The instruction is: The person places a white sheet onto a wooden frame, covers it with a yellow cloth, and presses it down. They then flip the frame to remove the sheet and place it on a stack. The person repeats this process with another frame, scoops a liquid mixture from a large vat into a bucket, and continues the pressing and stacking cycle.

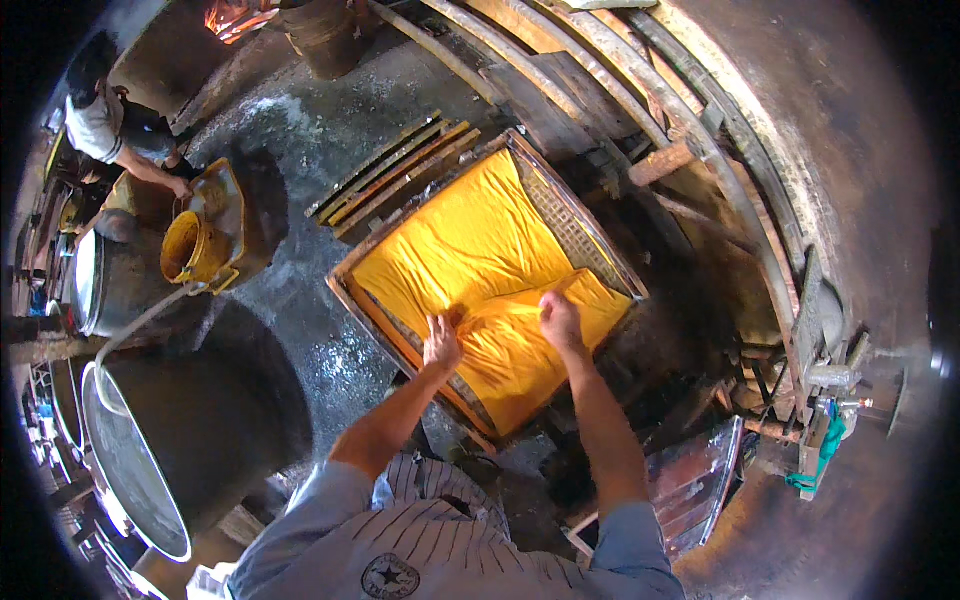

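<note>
Head view: yellow cloth [465,250] points one corner forward, long axis unclear.

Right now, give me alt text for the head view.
A person's bare left hand and right hand handle bright yellow cloth in a square wooden frame. At left, another person reaches toward a round yellow bucket.

Two bare hands: one left hand [442,343], one right hand [560,319]. Cloth — one yellow cloth [465,245], one woven-sided tray [570,217]. One co-worker [95,120], one yellow bucket [207,252], one pale hose [150,312]. Metal vats [200,420] — at least two. One fire [238,18].
</note>
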Demonstrator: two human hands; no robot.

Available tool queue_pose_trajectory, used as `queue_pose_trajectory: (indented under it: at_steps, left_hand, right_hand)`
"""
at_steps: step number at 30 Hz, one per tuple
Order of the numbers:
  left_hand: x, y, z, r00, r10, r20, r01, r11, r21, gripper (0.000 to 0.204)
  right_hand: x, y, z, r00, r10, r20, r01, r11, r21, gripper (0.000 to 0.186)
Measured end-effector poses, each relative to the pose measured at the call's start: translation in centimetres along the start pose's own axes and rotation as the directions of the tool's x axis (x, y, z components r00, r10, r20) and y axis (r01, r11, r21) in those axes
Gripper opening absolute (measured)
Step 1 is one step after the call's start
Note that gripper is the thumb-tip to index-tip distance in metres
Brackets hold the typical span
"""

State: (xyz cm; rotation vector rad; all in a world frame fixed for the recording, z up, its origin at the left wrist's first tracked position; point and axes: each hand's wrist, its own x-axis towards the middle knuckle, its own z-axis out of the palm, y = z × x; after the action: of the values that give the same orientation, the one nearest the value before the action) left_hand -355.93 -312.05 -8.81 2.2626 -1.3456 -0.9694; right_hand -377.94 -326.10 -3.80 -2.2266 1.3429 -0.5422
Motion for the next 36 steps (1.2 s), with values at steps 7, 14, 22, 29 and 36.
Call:
queue_pose_trajectory:
  at_steps: [7,14,22,29,36]
  left_hand:
    - [-12.2,15.6,7.6,0.899,0.234,0.370,-0.158,0.962,-0.225,0.019]
    - [-19.9,15.6,17.5,0.573,0.674,0.466,-0.406,0.727,-0.553,0.028]
    - [-4.2,0.8,-0.9,0.984,0.110,0.137,-0.155,0.909,0.386,0.072]
    - [3.2,-7.8,-8.1,0.900,0.432,0.056,-0.420,0.826,0.375,0.048]
    - [10.0,-9.6,-19.5,0.988,-0.139,-0.069,-0.006,0.410,-0.912,0.025]
  right_hand:
    - [-10.2,2.7,-23.2,0.920,0.043,-0.389,-0.042,0.999,0.012,0.018]
    - [-20.6,9.4,-24.7,0.949,0.262,-0.176,-0.308,0.889,-0.339,0.005]
    - [-13.0,3.4,1.0,0.858,0.487,-0.164,-0.513,0.825,-0.236,0.040]
    - [-0.8,-1.0,14.6,0.385,0.923,0.028,-0.921,0.382,0.074,0.031]
    - [31.8,-20.4,9.7,0.931,0.366,0.006,-0.226,0.562,0.796,0.015]
